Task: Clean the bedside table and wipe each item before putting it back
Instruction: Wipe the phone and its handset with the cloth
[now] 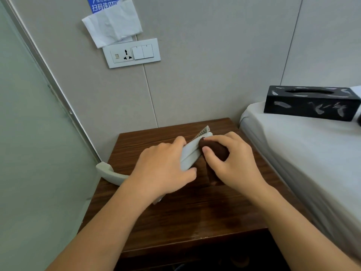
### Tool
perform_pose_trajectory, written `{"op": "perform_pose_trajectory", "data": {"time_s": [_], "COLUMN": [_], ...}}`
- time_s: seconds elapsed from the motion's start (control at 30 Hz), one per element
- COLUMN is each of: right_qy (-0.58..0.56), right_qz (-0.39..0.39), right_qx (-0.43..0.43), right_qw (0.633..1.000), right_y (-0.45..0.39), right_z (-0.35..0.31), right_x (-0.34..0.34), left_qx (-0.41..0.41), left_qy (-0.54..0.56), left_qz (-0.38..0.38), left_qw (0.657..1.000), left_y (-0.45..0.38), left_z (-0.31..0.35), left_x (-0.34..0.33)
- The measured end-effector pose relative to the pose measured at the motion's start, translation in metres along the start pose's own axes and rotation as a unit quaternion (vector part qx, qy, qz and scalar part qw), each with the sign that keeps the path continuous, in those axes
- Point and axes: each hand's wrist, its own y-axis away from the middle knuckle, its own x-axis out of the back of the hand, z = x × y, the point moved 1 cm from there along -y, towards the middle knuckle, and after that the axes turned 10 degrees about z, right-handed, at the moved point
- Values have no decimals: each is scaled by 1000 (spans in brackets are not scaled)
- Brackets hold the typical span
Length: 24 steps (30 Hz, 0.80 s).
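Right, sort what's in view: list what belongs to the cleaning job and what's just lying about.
Job: bedside table; pale item gripped by left hand; brown cloth held by right hand; tissue box on bed.
Lying about: door handle; wall socket panel; tissue on wall.

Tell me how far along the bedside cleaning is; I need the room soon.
Done: the tissue box sits off on the bed, and the bedside table shows a damp sheen. In hand: the left hand holds a folded grey item while the right hand rubs it with a brown cloth. Left: the tissue box and the phone handset at the table's edge.
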Motion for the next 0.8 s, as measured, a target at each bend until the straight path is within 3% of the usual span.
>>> {"op": "perform_pose_trajectory", "data": {"time_s": [0.17, 0.33, 0.5, 0.8], "right_qy": [-32, -70, -140, -166], "right_qz": [-9, 120, 140, 126], "right_qx": [-29, -70, -43, -14], "right_qw": [999, 988, 979, 978], "right_y": [-1, -10, -7, 7], "right_z": [12, 24, 10, -1], "right_x": [14, 43, 44, 28], "left_qx": [-29, -36, -53, 23], "left_qy": [-45, 97, 333, 514], "left_qz": [4, 101, 128, 176], "left_qw": [999, 989, 932, 839], "left_y": [-22, -6, 19, 55], "left_z": [15, -25, -53, -80], "left_x": [-8, -8, -17, -36]}}
